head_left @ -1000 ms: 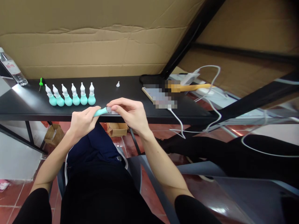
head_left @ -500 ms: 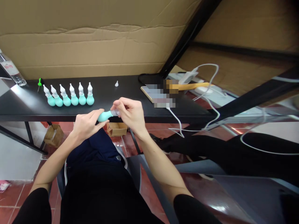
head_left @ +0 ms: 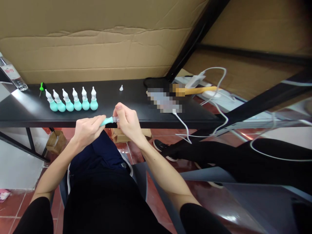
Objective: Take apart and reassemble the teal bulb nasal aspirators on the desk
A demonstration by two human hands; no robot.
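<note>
My left hand (head_left: pixel 89 130) is closed around the bulb of a teal nasal aspirator (head_left: pixel 107 121), whose bulb is mostly hidden in the palm. The fingers of my right hand (head_left: pixel 126 121) pinch the clear end piece (head_left: pixel 115 120) at its neck; the fingertips hide part of it. Both hands are just in front of the black table's (head_left: pixel 136 109) near edge. On the table a row of several teal aspirators with white tips (head_left: pixel 77 104) stands to the left. A small loose white tip (head_left: pixel 121 88) is farther back, beyond my right hand.
A clear water bottle (head_left: pixel 15 74) and a green-handled tool (head_left: pixel 41 87) are at the left. A blurred phone-like device (head_left: pixel 163 100) with a white cable lies at the right, near a yellow handle (head_left: pixel 201 90). Another person's dark-clothed leg (head_left: pixel 207 154) extends below the table at right.
My right hand has moved slightly left and turned, closing more over the clear end piece. My left hand now covers more of the bulb, which looks narrower. The row has not moved.
</note>
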